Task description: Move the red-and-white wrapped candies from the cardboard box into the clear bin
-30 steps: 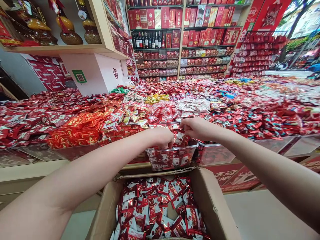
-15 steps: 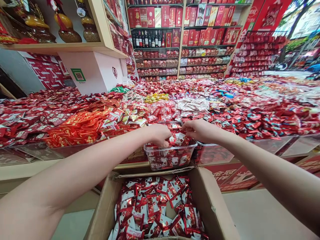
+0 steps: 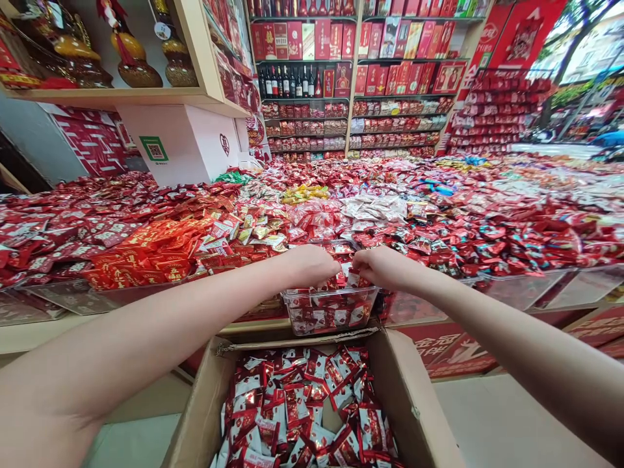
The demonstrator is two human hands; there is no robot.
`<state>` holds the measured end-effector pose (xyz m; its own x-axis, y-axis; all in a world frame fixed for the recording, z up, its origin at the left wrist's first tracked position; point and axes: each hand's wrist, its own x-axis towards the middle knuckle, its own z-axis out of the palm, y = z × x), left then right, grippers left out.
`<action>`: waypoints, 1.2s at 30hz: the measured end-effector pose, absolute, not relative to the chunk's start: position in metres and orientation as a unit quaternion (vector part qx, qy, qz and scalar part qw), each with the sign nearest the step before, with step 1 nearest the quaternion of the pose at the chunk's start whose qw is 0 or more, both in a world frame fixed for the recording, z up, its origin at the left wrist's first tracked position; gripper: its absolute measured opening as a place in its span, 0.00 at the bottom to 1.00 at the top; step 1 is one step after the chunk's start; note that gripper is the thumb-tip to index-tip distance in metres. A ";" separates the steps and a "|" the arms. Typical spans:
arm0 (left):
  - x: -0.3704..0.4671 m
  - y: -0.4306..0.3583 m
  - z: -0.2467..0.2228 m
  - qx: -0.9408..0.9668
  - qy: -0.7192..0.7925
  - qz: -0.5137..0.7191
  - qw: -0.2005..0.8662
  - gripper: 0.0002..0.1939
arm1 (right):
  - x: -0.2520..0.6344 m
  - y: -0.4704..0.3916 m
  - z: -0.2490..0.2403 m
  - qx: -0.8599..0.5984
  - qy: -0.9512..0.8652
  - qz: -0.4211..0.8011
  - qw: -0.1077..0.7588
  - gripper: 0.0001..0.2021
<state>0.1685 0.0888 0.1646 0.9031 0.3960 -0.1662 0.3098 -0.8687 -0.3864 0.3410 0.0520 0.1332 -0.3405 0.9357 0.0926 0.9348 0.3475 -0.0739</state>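
A counter (image 3: 29,338) (pale at the edge) beneath clear bins (image 3: 331,294) of wrapped sweets (image 3: 347,276).

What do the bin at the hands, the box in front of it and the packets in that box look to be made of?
Bin: glossy, likely rigid plastic; its clear front wall shows what is inside.
Box: matte brown cardboard, by its ragged edge.
Packets: shiny red-and-white wrappers, perhaps plastic film or foil, from the glints.
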 end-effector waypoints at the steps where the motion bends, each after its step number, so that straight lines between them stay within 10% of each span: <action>1: 0.167 0.088 0.164 -0.959 -0.184 0.116 0.180 0.09 | 0.340 0.053 0.132 -0.573 -0.818 0.001 0.054 0.10; 16: 0.155 0.096 0.153 -0.964 -0.217 0.062 0.142 0.05 | 0.303 0.022 0.127 -0.565 -0.819 -0.033 0.092 0.12; 26: 0.153 0.100 0.148 -0.962 -0.256 0.058 0.078 0.10 | 0.289 0.062 0.145 -0.481 -0.778 0.400 -0.050 0.16; 36: 0.147 0.100 0.149 -0.956 -0.283 0.048 0.064 0.11 | 0.296 0.084 0.122 -0.431 -0.692 0.562 -0.140 0.32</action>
<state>0.1465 0.1000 0.1490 0.8354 0.5469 -0.0545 0.5347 -0.8317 -0.1498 0.2961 0.0841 0.1217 -0.5894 0.4395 -0.6778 0.7533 -0.0041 -0.6576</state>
